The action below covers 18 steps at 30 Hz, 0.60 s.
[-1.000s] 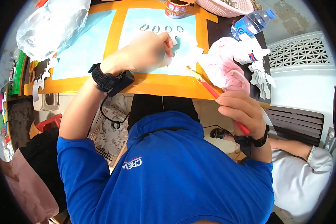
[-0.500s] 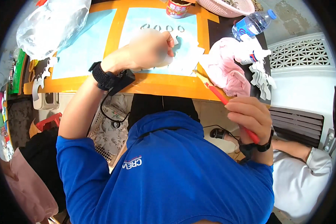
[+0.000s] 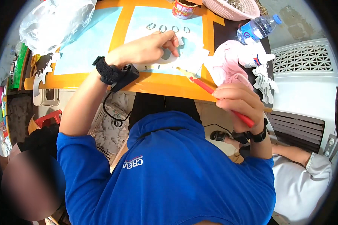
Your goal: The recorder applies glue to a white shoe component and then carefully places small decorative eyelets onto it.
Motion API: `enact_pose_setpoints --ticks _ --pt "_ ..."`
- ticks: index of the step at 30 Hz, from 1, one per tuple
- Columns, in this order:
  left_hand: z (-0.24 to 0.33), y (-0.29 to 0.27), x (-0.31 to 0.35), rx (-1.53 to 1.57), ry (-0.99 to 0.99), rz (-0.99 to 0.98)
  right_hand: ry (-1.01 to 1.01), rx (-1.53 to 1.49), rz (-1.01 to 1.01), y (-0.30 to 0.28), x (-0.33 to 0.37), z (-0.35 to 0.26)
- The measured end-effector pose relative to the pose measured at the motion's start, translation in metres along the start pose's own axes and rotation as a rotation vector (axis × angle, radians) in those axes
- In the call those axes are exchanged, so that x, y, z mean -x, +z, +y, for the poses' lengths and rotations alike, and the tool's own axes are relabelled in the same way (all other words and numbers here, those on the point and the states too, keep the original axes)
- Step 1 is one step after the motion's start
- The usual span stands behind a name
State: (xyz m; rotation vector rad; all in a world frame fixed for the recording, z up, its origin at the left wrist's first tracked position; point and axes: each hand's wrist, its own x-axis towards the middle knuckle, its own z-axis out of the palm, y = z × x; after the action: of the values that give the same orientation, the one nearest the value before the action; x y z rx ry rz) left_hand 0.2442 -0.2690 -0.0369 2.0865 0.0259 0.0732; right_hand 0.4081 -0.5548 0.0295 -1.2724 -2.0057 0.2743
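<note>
My left hand [image 3: 154, 47] rests over the light blue sheet [image 3: 139, 22] on the table, its fingers bent in and pressed down beside white cut-out pieces [image 3: 189, 58]. Whatever lies under its fingertips is hidden. In my right hand [image 3: 240, 103] is a red-handled tool [image 3: 203, 86] with a flat, pale yellow tip, perhaps a brush. That tip hovers over or touches the sheet's near edge, a little short of my left fingers; contact is hard to make out. Several small dark oval rings [image 3: 162, 28] sit in a row beyond my left hand.
A red printed cup [image 3: 183, 10] and a pink basket [image 3: 233, 10] stand at the back. Rightward are a water bottle [image 3: 257, 28], pink cloth [image 3: 229, 62] and white squeeze bottle [image 3: 257, 60]. A clear plastic bag [image 3: 56, 26] lies left. Other people sit on both sides.
My right hand has moved leftward and farther in, bringing the tool's tip from the table's orange border to the sheet near my left fingers. The left hand stays in about the same place.
</note>
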Motion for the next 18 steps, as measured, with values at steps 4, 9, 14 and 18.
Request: enact_pose_setpoints --ticks 4,9,14,18 --pt "-0.001 -0.011 -0.003 0.068 -0.054 -0.113 -0.004 0.038 0.027 0.003 -0.005 0.001" --pt "0.000 -0.013 -0.004 0.122 -0.101 -0.146 -0.019 0.070 0.078 0.006 -0.005 0.012" --pt "0.001 -0.021 0.005 0.171 -0.042 -0.086 0.000 0.088 0.090 0.005 -0.005 0.015" --pt "-0.001 -0.033 0.022 0.112 -0.044 -0.062 0.034 0.063 0.093 0.002 -0.005 0.018"
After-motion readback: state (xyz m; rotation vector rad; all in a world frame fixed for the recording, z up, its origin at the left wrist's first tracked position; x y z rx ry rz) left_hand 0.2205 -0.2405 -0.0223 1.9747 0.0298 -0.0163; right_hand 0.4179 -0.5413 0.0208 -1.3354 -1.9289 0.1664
